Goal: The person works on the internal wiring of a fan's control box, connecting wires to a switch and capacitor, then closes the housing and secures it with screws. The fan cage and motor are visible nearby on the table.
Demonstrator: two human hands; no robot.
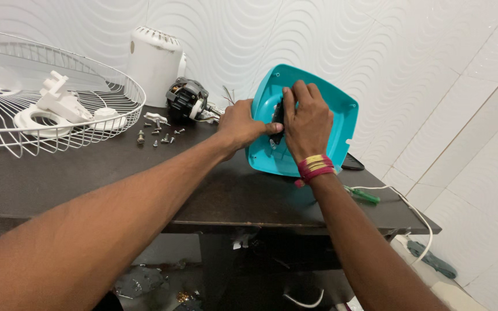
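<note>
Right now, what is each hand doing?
Left hand: gripping the teal fan base.
Right hand: fingers on a dark part inside it; grip unclear.

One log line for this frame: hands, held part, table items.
left hand: gripping teal base edge | right hand: fingers on black part inside base | base: tilted on table | nearby: motor, loose screws, wire guard

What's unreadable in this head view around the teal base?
- Black part inside the teal base: covered by the right hand and left hand.
- Screws: too small to type.
- Green-handled tool: tip behind the right forearm.
- Wire fan guard: cut by left edge.
</note>
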